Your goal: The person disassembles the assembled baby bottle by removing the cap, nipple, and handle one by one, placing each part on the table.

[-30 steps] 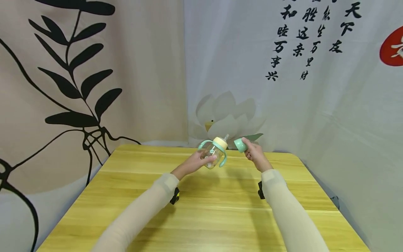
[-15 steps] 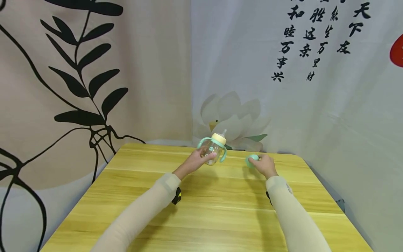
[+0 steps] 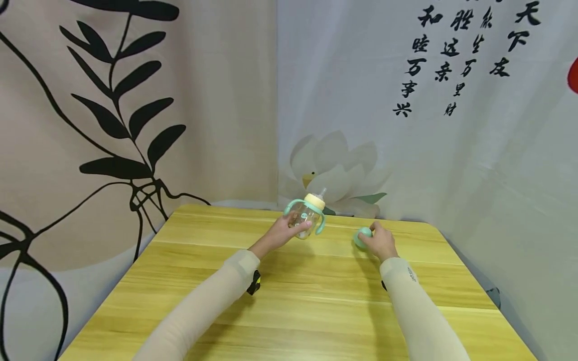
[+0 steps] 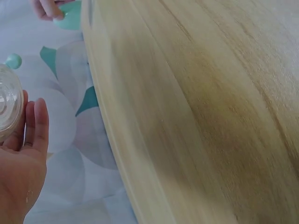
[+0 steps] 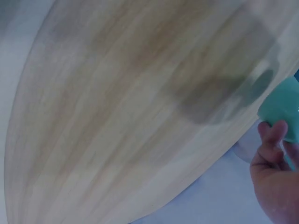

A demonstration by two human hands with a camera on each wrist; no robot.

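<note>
A clear baby bottle (image 3: pixel 309 212) with a cream collar, mint-green side handles and a bare teat leans to the right near the far side of the table. My left hand (image 3: pixel 285 230) grips its body, thumb across the front. In the left wrist view the bottle's round base (image 4: pixel 8 99) shows beside the palm and fingers (image 4: pixel 41 122). To the right, my right hand (image 3: pixel 380 241) holds a mint-green bottle cap (image 3: pixel 363 237) between thumb and fingers. The right wrist view shows that cap (image 5: pixel 282 108) at the fingertips, partly cut off by the frame edge.
A wooden table (image 3: pixel 316 311) reaches back to a printed cloth backdrop (image 3: pixel 226 100) with leaves, a lotus and dark characters. Its far edge runs just behind both hands. Shadows of the arms fall across the tabletop.
The right hand has moved the cap right, away from the bottle, and lower toward the table, turning it along the way. The left hand still holds the bottle in nearly the same place.
</note>
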